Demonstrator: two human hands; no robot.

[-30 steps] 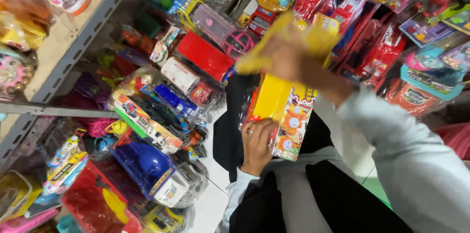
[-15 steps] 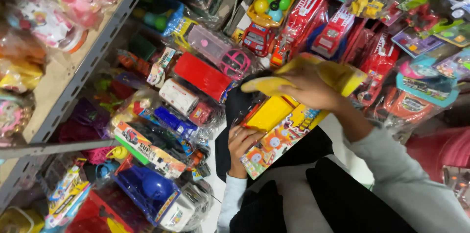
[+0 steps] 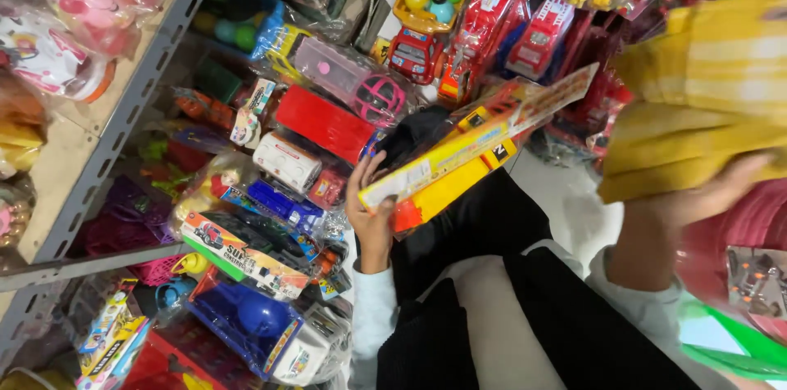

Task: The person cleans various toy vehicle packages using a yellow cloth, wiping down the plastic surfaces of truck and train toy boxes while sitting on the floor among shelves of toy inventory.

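My two bare hands, left (image 3: 370, 211) and right (image 3: 711, 193), emerge from pale long sleeves (image 3: 373, 316); over them I wear what seems a black vest (image 3: 566, 316).

The toy box (image 3: 459, 156) is a long, flat package, mostly yellow and orange with a clear window face and a white end panel. It is tilted, its long axis running from about 8 o'clock up toward 2 o'clock, the window side turned edge-on to the view. Its lower end sits left of centre, its upper end reaches toward the red toy trucks. It is held in the air, clear of the shelf.

The yellow cloth (image 3: 705, 86) is a folded, bunched piece with pale checked stripes. It sits at 3 o'clock from the box, close against the right edge, raised and slightly blurred.
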